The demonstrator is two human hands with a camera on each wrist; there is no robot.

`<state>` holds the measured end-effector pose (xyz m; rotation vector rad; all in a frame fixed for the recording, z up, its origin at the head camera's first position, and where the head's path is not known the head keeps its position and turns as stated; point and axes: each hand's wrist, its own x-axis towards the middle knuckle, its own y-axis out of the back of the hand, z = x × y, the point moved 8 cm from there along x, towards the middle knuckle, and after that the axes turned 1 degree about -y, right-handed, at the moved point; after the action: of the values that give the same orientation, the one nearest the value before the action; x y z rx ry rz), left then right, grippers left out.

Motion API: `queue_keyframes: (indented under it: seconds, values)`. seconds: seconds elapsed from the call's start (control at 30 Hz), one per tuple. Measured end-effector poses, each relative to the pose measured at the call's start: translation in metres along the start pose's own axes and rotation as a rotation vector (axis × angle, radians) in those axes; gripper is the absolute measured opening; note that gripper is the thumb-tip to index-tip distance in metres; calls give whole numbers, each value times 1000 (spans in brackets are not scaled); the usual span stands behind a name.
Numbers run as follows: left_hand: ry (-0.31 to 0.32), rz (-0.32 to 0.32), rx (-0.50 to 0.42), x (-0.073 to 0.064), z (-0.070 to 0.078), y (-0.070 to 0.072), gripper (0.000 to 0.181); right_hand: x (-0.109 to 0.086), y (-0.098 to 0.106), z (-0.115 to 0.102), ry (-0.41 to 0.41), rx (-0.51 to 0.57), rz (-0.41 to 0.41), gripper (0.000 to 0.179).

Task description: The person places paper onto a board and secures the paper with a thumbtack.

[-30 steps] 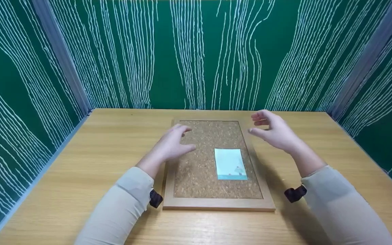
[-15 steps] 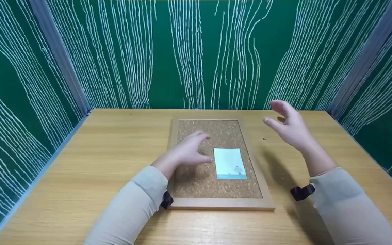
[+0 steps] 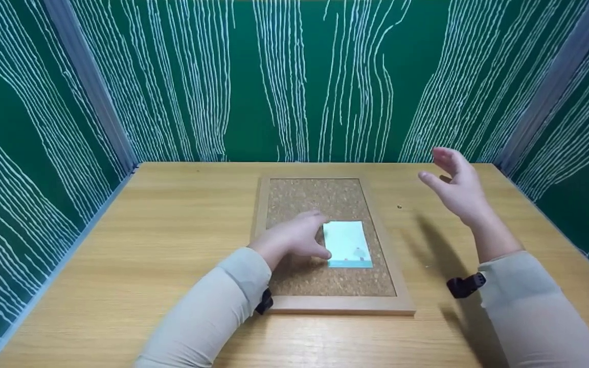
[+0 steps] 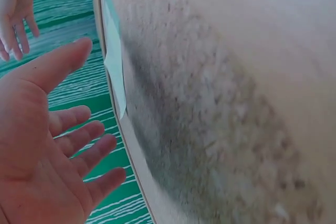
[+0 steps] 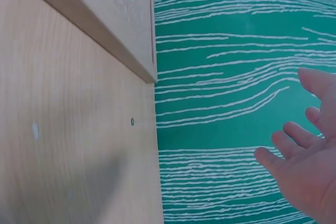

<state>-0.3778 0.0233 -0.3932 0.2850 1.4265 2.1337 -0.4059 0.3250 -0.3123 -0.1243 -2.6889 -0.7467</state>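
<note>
A pale mint sheet of notepaper point(image 3: 346, 243), printed with a small tree and a teal strip, lies on the right half of a wood-framed cork board point(image 3: 315, 197). My left hand point(image 3: 297, 237) hovers over the board from the left, its thumb and fingertips right at the paper's left edge in the head view. In the left wrist view, that hand's fingers point(image 4: 86, 145) are spread apart with nothing between them, and the sheet point(image 4: 114, 56) curls up slightly. Off the board's right side, my right hand point(image 3: 460, 189) is raised over the table, fingers relaxed and holding nothing.
The board lies flat on a light wooden table point(image 3: 182, 214). A small dark spot point(image 3: 399, 207) marks the tabletop to the board's right. Green walls point(image 3: 253, 102) with white wavy lines close in the back and sides.
My left hand has moved right and nearer to me, across the cork to the paper's edge. The right hand has drawn away to the right. Board and paper have stayed put.
</note>
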Motion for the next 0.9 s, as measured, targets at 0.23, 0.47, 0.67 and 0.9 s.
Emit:
queue_keyframes:
  seconds: [0.23,0.47,0.67,0.9]
  values:
    - [10,-42,102,6,3,-9,83,-2,10,13,-43,-18,23,75]
    - [-6,-48,143,5,7,-10,65,-1,18,22,-76,-38,26,79]
    - [9,-58,151,4,9,-10,54,0,20,28,-106,-68,15,82]
    - [12,-59,146,6,7,-11,53,5,11,38,-149,-94,-40,86]
